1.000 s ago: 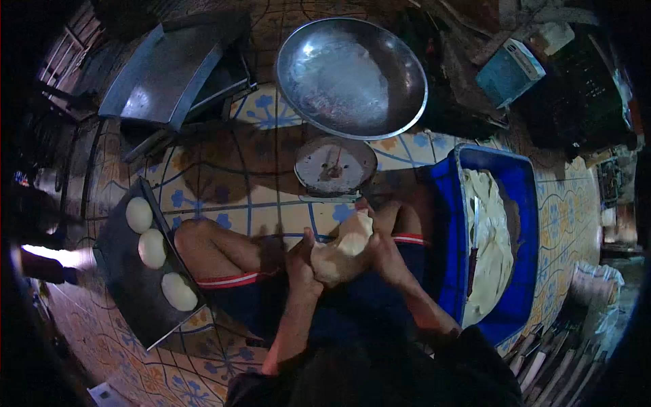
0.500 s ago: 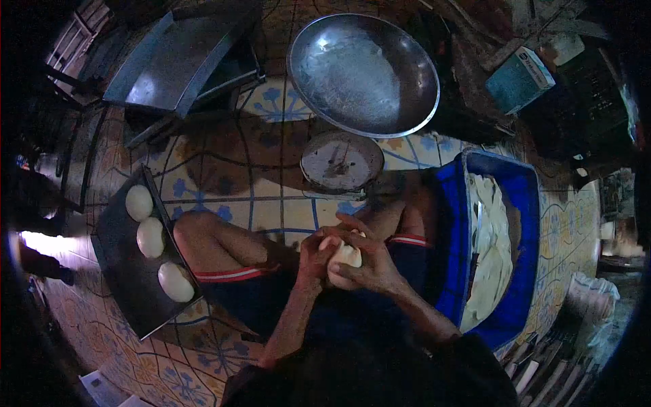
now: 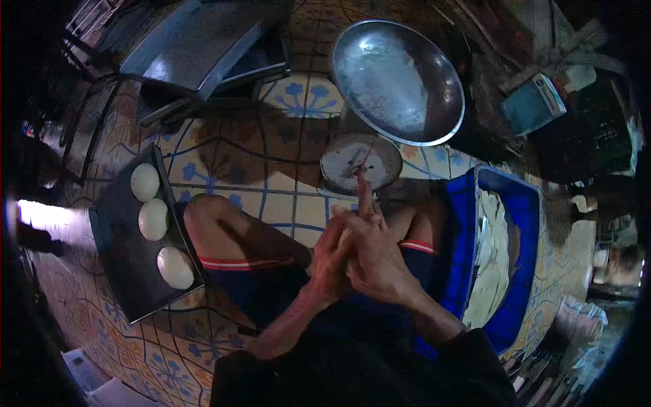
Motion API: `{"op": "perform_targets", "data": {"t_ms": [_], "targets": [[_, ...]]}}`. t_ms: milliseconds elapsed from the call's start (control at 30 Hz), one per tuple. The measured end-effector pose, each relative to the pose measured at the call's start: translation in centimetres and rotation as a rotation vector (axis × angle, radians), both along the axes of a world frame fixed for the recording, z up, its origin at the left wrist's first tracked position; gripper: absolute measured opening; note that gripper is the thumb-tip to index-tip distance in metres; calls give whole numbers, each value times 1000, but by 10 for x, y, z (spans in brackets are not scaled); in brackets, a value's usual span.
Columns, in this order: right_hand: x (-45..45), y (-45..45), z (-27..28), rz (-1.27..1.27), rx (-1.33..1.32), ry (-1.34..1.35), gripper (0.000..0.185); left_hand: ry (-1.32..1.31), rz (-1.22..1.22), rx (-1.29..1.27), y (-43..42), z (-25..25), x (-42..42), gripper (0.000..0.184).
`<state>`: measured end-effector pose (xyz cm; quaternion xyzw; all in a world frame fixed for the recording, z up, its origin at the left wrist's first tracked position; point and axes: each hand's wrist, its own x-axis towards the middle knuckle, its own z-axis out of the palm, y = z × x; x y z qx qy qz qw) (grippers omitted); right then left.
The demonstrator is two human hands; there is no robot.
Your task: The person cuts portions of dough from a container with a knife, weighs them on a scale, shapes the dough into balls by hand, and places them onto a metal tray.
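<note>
See left hand (image 3: 329,261) and right hand (image 3: 381,261) pressed together, fingers overlapping; cannot tell whether grasping anything. Count three smooth dough balls (image 3: 154,219) already set in a row on dark tray (image 3: 125,271). Judge as partway, given unshaped dough (image 3: 493,264) left in blue crate (image 3: 458,237).

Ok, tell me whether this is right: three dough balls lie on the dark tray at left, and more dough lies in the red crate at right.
The crate is blue, not red, as the head view shows. The rest holds: three dough balls on the dark tray at left, more dough in it at right.
</note>
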<state>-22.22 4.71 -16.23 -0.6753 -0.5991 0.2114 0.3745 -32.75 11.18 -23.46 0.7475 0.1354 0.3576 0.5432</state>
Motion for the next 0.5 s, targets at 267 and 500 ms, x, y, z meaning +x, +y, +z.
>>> {"op": "perform_targets", "data": {"t_ms": [267,500], "targets": [[-40,43,-43,-154,334,1617,58,-142,618,273,53,62,-44,22],[-123,127,-32,282,151,1723,54,113,447,-269,52,72,-146,31]]}}
